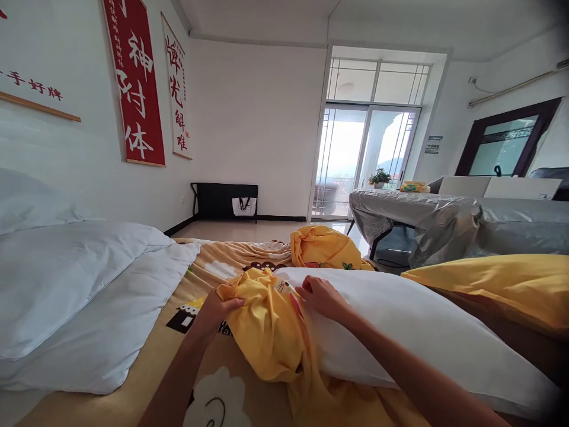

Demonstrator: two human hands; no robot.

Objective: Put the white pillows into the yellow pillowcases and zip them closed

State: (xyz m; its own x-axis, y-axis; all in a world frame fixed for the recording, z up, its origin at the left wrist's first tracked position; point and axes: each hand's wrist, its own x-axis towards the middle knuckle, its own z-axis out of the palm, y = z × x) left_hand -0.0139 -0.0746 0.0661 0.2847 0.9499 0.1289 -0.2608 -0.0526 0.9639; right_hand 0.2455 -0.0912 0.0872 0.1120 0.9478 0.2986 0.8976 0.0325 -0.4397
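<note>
A long white pillow [400,332] lies across the bed, its far end partly inside a yellow printed pillowcase [267,326]. My left hand [217,307] is closed on the bunched edge of the pillowcase at the left. On the pillow's end, my right hand [320,296] pinches the pillowcase fabric with curled fingers. More yellow fabric trails under the pillow towards me.
A folded white duvet [80,284] fills the bed's left side on a tan cartoon sheet [213,391]. Another bundle of yellow fabric [324,248] lies beyond the pillow, and a yellow pillow [498,284] at right. A covered table [444,219] stands by the balcony door.
</note>
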